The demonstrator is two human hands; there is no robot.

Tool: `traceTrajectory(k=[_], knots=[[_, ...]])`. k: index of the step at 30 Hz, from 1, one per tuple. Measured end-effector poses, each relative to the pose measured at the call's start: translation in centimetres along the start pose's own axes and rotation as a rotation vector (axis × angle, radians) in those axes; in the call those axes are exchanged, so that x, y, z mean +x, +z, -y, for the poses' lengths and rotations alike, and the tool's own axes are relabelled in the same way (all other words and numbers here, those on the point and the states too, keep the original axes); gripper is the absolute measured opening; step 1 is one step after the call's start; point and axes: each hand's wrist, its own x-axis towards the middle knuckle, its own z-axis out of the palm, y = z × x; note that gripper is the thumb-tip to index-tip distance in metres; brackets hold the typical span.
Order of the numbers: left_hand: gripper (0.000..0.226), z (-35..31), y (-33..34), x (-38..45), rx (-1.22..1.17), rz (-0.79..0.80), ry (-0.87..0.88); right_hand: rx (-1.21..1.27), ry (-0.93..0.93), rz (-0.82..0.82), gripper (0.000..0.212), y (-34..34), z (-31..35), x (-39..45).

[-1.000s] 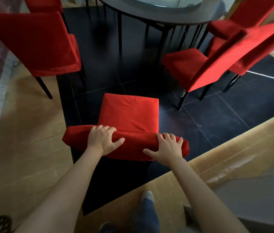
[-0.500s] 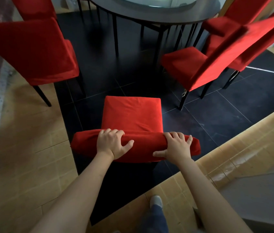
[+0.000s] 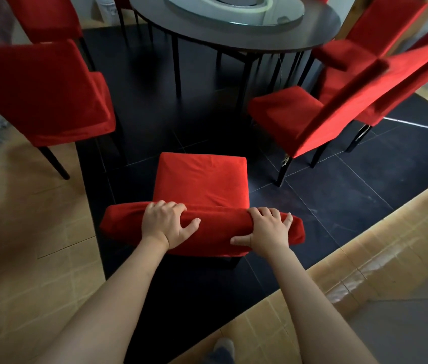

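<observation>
The round table [image 3: 233, 40] has come further into view than a second ago and the gap ahead of the red chair [image 3: 201, 179] has narrowed, while both hands sit on the backrest just as they did! Start at the fingers: the left hand's fingers [image 3: 166, 206] are curled over the top of the padded backrest [image 3: 215, 232], with the thumb spread along its near face. The right hand's fingers [image 3: 262, 212] wrap over the top the same way, thumb pointing inward along the lower edge. So the left hand [image 3: 165, 225] and the right hand [image 3: 266, 232] both grasp the backrest, set apart, with bare red fabric between them. Both forearms reach forward from the bottom of the view. The chair stands upright on the dark tiles [image 3: 365, 179], seat facing the table, still short of it. Flanking that gap are a chair on the left [image 3: 39, 93] and a chair on the right [image 3: 299, 114], both in the same red covers. A glass turntable [image 3: 233, 6] lies on the tabletop. Tan tiles [image 3: 36, 258] border the dark floor, and a shoe [image 3: 223, 348] shows at the bottom edge.
</observation>
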Motion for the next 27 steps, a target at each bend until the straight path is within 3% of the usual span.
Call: traceTrajectory(k=[7, 11, 15, 27], knots=[[0.093, -0.5, -0.3, 6.8, 0.013, -0.003, -0.020, -0.025, -0.012, -0.018, 0.100, -1.6, -1.4, 7.2], [0.081, -0.7, -0.7, 10.9, 0.032, 0.026, -0.033, -0.036, -0.012, -0.028, 0.101, -2.6, -2.1, 11.6], [0.095, -0.6, -1.4, 14.7, 0.031, 0.031, -0.050, -0.027, -0.020, -0.039, 0.102, -3.8, -2.3, 15.7], [0.092, -0.9, -1.6, 24.8, 0.033, -0.014, -0.089, 0.015, -0.062, -0.064, 0.100, -6.6, -3.7, 26.0]])
